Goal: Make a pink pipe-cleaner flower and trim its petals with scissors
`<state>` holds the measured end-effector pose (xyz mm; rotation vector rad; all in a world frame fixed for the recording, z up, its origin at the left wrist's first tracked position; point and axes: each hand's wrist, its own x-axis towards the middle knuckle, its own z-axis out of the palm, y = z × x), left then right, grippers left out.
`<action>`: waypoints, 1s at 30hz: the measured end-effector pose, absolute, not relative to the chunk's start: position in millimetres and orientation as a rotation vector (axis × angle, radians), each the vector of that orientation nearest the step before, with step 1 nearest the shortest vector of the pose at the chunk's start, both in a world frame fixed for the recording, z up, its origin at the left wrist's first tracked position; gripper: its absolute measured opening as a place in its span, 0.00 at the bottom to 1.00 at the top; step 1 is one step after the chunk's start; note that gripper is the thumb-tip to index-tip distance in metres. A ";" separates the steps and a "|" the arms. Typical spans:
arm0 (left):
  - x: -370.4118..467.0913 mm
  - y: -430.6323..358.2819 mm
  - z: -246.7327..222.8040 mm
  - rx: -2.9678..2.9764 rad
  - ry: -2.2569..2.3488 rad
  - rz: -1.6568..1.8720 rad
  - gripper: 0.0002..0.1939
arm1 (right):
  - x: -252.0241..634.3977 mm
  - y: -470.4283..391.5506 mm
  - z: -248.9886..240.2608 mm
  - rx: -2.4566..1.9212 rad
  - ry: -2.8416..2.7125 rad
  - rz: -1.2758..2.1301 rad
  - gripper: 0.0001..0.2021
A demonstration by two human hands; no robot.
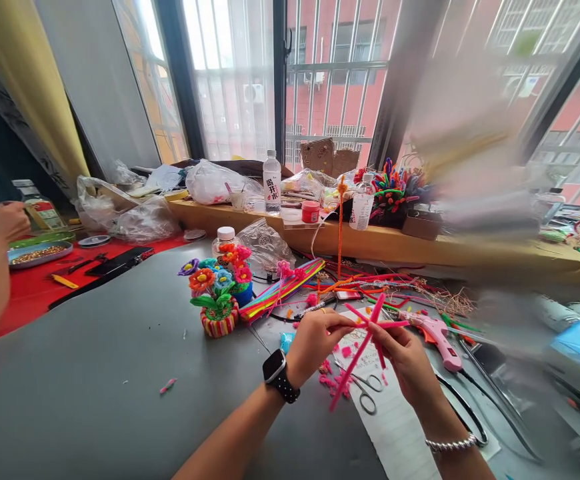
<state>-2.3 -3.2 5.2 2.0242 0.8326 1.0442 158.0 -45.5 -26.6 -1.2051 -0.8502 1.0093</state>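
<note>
A star of crossed bright pink pipe cleaners (353,365) is held up between my two hands. My left hand (317,340), with a watch at the wrist, pinches it near the centre from the left. From the right, my right hand (405,357) grips it close to the same crossing, thumb and fingers pressed together. Below them, scissors (369,402) lie on a white paper sheet (405,433), beside pink fuzzy scraps (337,381). A pink hot glue gun (443,340) rests to the right of my right hand.
Pipe cleaner flowers in a striped pot (220,319) stand left of my hands. Colourful pipe cleaners (285,287) lie behind. A water bottle (271,183) stands on the window ledge (250,215). At far left, another person's hand (7,220) is near a tray of beads (40,253). A blurred shape covers the right side.
</note>
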 end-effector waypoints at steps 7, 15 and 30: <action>2.0 -1.3 -3.6 2.089 0.797 0.997 0.11 | 150.8 -44.9 -23.7 -1.082 -0.691 0.995 0.11; 8.9 -1.9 -11.9 2.016 0.700 0.882 0.11 | 147.0 -42.5 -29.9 -1.046 -0.597 0.990 0.11; -7.9 -0.7 16.5 1.709 0.768 1.079 0.12 | 120.2 -59.4 -15.3 -1.290 -1.151 0.834 0.17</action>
